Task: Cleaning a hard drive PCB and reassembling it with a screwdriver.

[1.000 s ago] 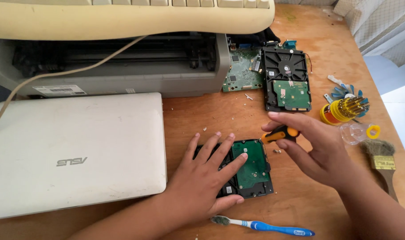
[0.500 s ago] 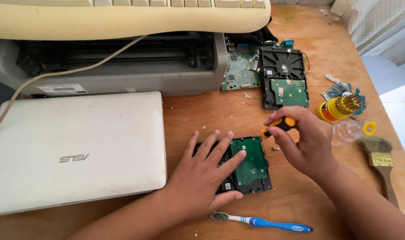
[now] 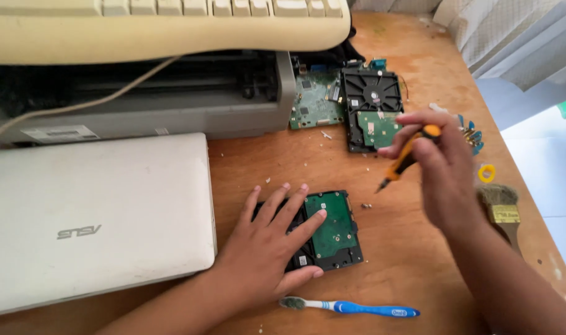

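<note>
two hard drives on the wooden table (image 3: 283,161): near one (image 3: 332,229) lying circuit side up, green board showing, pinned under left hand (image 3: 267,245) with fingers spread wide and flat across its left half. right hand (image 3: 441,167) raised above the table, just right of that drive, fingers pinched narrow around an orange and black screwdriver (image 3: 406,158), tip angled down-left, clear of the drive. second hard drive (image 3: 371,108) further back, also open-side up, beside a loose green circuit board (image 3: 314,99). small screw (image 3: 366,205) and pale crumbs scattered between the two drives. blue and white toothbrush (image 3: 351,306) lying at the near edge, just below the left hand. closed white laptop (image 3: 90,217) filling the left side, touching nothing held. grey printer (image 3: 140,99) behind it, with a cream keyboard (image 3: 165,25) resting on top and its cable drooping across. paintbrush (image 3: 501,211) and yellow ring (image 3: 486,172) off to the right, partly hidden by the right forearm; blue-tipped bits behind the hand, hard to make out. pale curtain at top right.
</note>
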